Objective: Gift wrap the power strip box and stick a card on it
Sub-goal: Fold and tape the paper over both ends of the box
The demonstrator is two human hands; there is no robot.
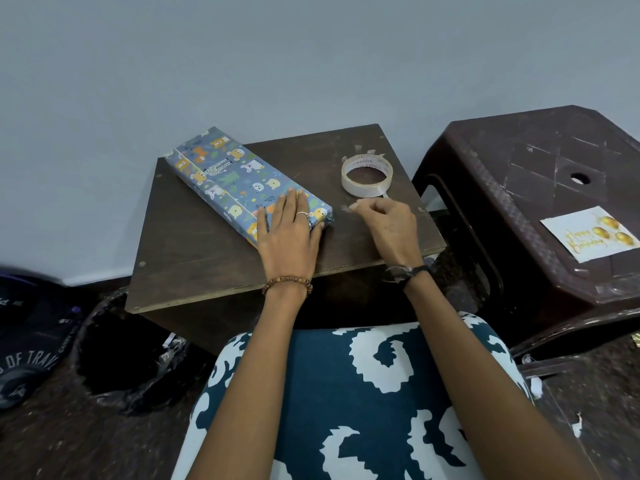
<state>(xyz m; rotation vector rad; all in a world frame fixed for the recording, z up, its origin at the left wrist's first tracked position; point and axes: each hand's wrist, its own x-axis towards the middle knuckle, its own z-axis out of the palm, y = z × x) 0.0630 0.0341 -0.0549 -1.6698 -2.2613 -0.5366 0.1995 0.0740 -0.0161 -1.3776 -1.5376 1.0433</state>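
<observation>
A dark, scuffed wooden worktop [207,271] sits against a plain grey wall. The wrapped box [239,181], long and flat in glossy blue animal-print paper, lies diagonally on it. The left hand [289,233] presses flat on its near end, fingers straight. The right hand [388,226] pinches a clear tape scrap beside the tape roll [367,176]. The card [588,235] lies on the brown plastic stool [519,168].

Your left hand [289,226] covers the near end of the wrapped box [242,181]. The small clear piece at your right hand's [384,223] fingertips is too faint to identify. The bag [31,337] is cut off at left.
</observation>
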